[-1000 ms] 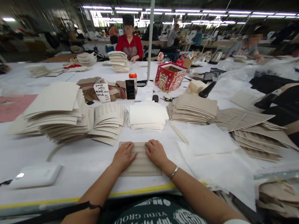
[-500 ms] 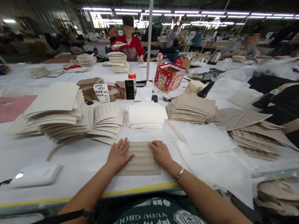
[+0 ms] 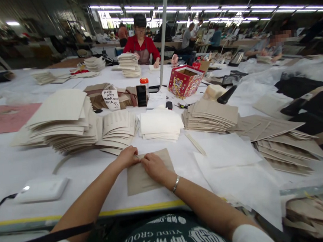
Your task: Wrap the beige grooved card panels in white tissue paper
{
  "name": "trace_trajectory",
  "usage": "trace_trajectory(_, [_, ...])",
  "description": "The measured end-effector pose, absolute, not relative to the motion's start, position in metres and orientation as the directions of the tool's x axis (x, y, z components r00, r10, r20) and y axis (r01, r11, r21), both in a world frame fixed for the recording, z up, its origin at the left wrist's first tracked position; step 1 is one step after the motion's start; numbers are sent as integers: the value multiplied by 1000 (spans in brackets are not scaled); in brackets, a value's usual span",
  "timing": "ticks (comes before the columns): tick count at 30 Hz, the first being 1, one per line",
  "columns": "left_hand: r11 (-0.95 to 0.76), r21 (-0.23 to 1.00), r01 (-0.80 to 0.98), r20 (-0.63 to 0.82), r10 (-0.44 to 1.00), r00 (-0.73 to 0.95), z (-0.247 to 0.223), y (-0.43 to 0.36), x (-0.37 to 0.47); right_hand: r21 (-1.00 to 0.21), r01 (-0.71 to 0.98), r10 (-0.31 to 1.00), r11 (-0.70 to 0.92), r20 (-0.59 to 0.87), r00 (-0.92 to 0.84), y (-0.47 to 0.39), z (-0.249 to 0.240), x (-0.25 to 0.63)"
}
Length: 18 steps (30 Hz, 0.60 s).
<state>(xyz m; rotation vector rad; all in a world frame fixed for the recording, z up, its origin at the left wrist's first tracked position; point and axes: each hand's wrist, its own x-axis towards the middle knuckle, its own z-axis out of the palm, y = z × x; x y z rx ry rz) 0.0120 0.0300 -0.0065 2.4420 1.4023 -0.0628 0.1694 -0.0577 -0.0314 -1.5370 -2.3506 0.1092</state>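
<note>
A taupe rectangular panel (image 3: 152, 182) with faint raised ridges lies slightly turned on the white table in front of me. My left hand (image 3: 128, 157) is closed at its upper left corner, with fingertips pinching the edge. Close beside it, my right hand (image 3: 154, 167) reaches over the panel, fingers bent and pressed together at the same upper edge. The two hands almost touch, and their fingertips are partly hidden. Just beyond the panel are a pile of white sheets (image 3: 161, 121) and a fanned stack of cream ridged panels (image 3: 119, 130).
A tall cream stack (image 3: 63, 117) stands left, above a white device (image 3: 42, 189). Taupe stacks (image 3: 209, 113) and thin white sheets (image 3: 235, 175) lie right. Farther back are a phone (image 3: 141, 96), a red box (image 3: 185, 82), a metal pole (image 3: 163, 39) and a person in red (image 3: 144, 47).
My right hand has moved left across the panel to meet my left hand. The left hand went from flat to closed at the corner. The panel has turned slightly, and its ridges show less.
</note>
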Motion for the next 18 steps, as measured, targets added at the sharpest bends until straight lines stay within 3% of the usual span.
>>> trace_trajectory(7, [-359,289,887,-343,827,446,-2,35,4,-244,853,880,461,249,-405,-61,-42,156])
trace_trajectory(15, [-416,353,838,-384,752,535,10,25,12,-232,866,890,443,233,-392,-61,-42,153])
trace_trajectory(18, [-407,325,854,-347,788,508,7,22,9,-243,863,891,443,228,-393,-62,-40,153])
